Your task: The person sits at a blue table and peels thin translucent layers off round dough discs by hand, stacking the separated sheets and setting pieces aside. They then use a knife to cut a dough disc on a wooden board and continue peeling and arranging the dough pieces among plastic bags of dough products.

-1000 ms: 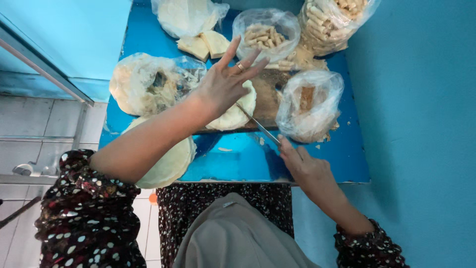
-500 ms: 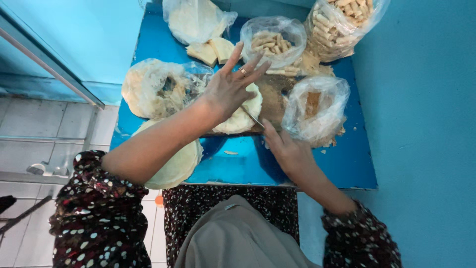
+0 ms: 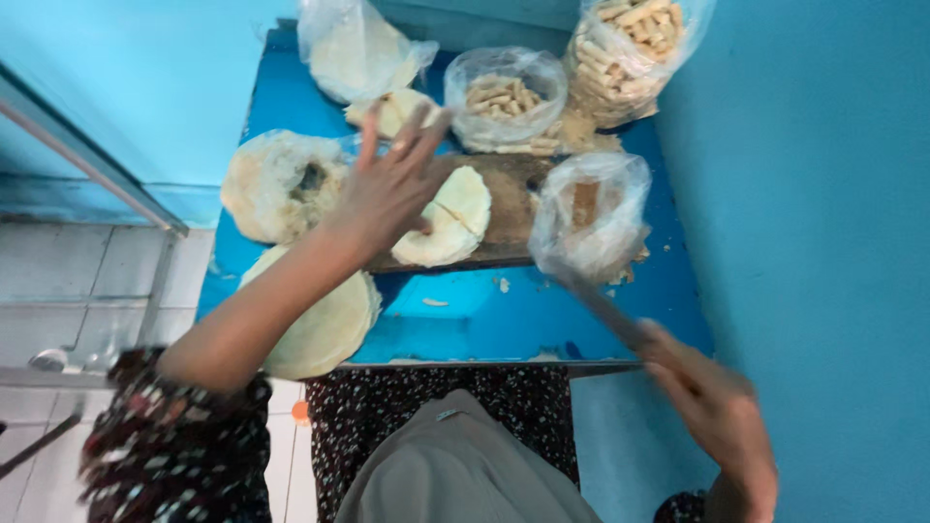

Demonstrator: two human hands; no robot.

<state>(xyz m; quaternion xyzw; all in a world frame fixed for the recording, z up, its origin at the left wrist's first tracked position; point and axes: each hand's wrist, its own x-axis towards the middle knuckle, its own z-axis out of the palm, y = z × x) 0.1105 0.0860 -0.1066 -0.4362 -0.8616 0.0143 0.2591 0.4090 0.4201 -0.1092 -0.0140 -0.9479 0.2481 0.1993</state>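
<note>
My left hand (image 3: pixel 392 184) rests with spread fingers on a pale round flat dough piece (image 3: pixel 453 218) lying on a brown wooden board (image 3: pixel 504 199). The dough shows a cut line across it. My right hand (image 3: pixel 712 407) is low at the right, off the table's near corner, blurred, gripping a knife (image 3: pixel 601 305) whose blade points up-left toward a clear bag (image 3: pixel 591 213).
A blue table (image 3: pixel 504 320) carries plastic bags of small stick-shaped pastries (image 3: pixel 504 97) (image 3: pixel 635 48), bags of flat dough rounds (image 3: pixel 281 184) (image 3: pixel 358 48), and a stack of pale rounds (image 3: pixel 325 324) at the near-left edge. A blue wall lies right; tiled floor lies left.
My right hand has pulled the knife back from the dough, down and to the right past the table's near edge. My left hand stays pressed on the dough round.
</note>
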